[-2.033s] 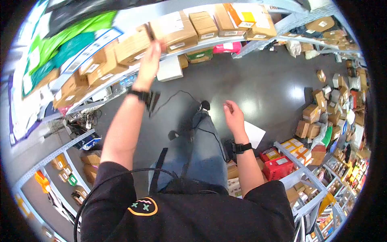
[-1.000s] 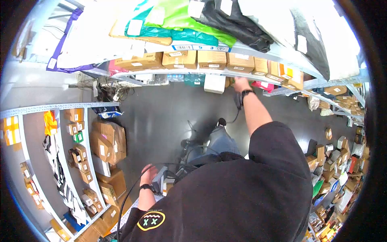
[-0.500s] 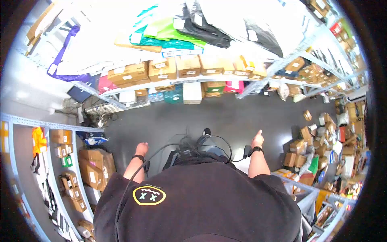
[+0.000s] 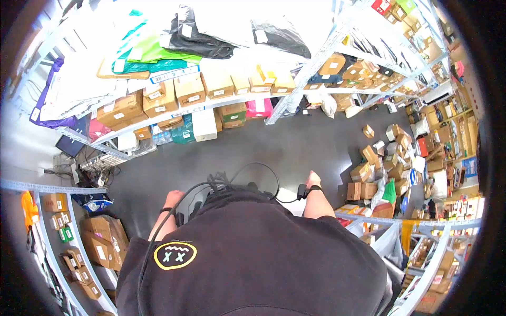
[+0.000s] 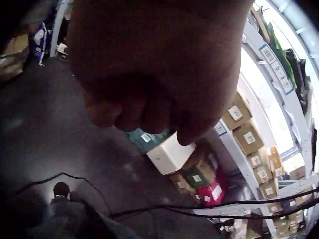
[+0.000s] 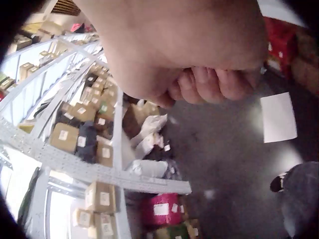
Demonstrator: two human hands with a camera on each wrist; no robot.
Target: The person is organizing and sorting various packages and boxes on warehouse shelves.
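My left hand (image 4: 173,199) hangs low at the left side of the body over the dark floor. In the left wrist view its fingers (image 5: 132,117) are loosely curled and no object shows in them. The right hand (image 4: 312,180) is lowered on the other side, fingers (image 6: 209,87) bent in the right wrist view, also holding nothing. Both wrists wear black straps with cables. Ahead of the hands, apart from them, a shelf carries cardboard boxes (image 4: 217,84). Below it stand a white box (image 4: 204,125) and a pink parcel (image 4: 258,108).
Black cables (image 4: 274,176) loop across the front of the body. Parcels (image 4: 390,158) lie piled on the floor at the right. Shelf racks (image 4: 79,239) stand at the left, and a rack post (image 4: 316,63) rises ahead. A white sheet (image 6: 279,118) is by the right leg.
The left hand was up at the shelf boxes, and later the right hand reached to the lower shelf. Both have come down beside the body. The view has turned right.
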